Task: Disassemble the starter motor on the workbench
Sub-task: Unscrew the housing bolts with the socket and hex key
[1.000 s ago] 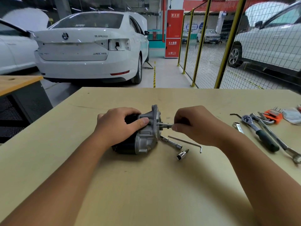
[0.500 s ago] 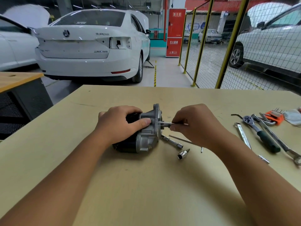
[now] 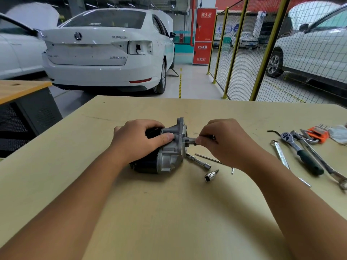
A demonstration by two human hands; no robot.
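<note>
Silver and black, the starter motor [image 3: 165,152] lies on its side in the middle of the workbench [image 3: 169,212]. The left hand [image 3: 139,141] grips its black body. The right hand [image 3: 223,141] pinches a thin metal tool [image 3: 190,140] pushed into the silver end.
</note>
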